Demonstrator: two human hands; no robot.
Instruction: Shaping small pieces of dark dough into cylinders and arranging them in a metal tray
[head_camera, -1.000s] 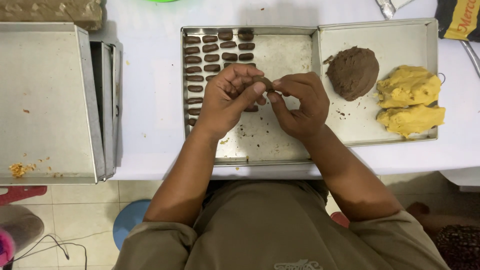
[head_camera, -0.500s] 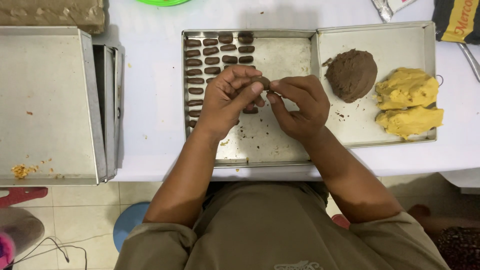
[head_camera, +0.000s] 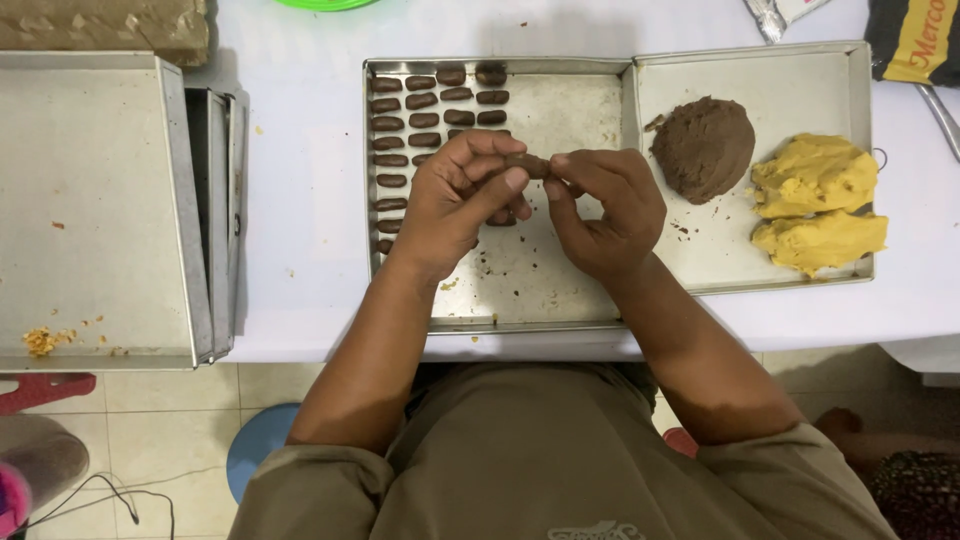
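Observation:
My left hand (head_camera: 455, 195) and my right hand (head_camera: 605, 205) meet over a metal baking tray (head_camera: 540, 290). Both pinch one small brown dough piece (head_camera: 527, 163) between thumbs and fingertips. Rows of several shaped brown dough pieces (head_camera: 420, 100) lie on the tray's far left part, some hidden under my left hand. A second metal tray (head_camera: 720, 255) to the right holds a brown dough mound (head_camera: 703, 147) and two yellow dough lumps (head_camera: 815, 205).
An upturned metal tray (head_camera: 85, 200) with crumbs lies at the left, with more trays stacked beside it. A brown slab (head_camera: 110, 25) sits at the far left. A dark packet (head_camera: 915, 40) lies at the far right. The white table edge runs below the trays.
Both hands stay in place over the tray, fingers shifting slightly as they work the small brown dough piece.

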